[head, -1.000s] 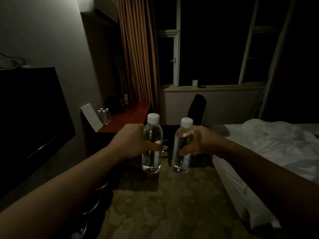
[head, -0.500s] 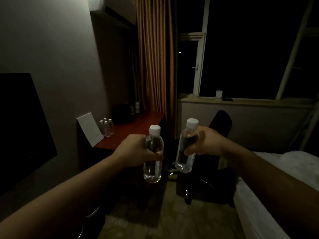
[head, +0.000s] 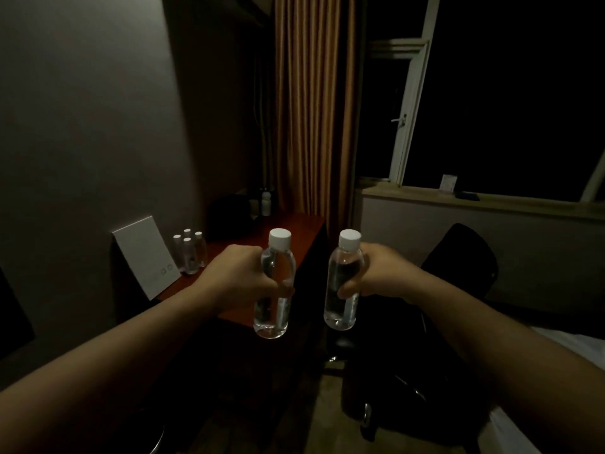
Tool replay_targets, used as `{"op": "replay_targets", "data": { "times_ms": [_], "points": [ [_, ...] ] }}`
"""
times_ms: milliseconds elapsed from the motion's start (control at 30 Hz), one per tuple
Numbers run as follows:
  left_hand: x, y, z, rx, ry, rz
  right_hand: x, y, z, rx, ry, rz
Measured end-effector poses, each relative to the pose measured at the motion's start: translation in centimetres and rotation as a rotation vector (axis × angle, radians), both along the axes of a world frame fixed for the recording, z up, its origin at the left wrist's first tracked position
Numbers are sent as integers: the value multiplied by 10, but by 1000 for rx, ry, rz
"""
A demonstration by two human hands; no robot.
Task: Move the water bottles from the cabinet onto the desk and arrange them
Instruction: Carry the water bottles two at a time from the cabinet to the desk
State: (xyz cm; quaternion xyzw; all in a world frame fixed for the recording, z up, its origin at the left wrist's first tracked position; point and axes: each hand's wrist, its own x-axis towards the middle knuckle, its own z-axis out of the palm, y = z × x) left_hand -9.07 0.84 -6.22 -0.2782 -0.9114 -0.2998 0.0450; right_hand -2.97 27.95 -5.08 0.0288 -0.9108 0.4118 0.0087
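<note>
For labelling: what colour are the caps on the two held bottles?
White caps on both clear plastic bottles, in the head view.

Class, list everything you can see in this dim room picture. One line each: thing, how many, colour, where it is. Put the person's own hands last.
Held water bottles: 2, clear with white caps, upright, left one, right one, in the air before the desk.
Small bottles: 4, clear with white caps, clustered on the desk by the wall.
Desk: 1, reddish-brown, against the left wall.
Card: 1, white, leaning on the wall at the desk's near end.
Curtain: 1, tan, behind the desk.
Window frame: 1, pale, right of the curtain.
Chair: 1, black, right of the desk.
Dark items at the desk's far end: too dim to tell.
Left hand: around the left bottle.
Right hand: around the right bottle.
</note>
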Motion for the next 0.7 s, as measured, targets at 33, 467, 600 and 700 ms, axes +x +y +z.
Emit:
{"op": "replay_targets", "data": {
  "times_ms": [33, 467, 600, 700],
  "points": [
    [-26, 3, 1, 7, 5, 2, -22, 1, 4, 17, 12, -1],
    [-287, 46, 5, -89, 51, 94, -276, 43, 19, 9, -19, 85],
    [-347, 63, -12, -58, 13, 168, -360, 62, 7, 4, -40, 165],
    [-395, 77, -23, -83, -22, 248, -427, 75, -3, 30, -24, 222]
  ]
}}
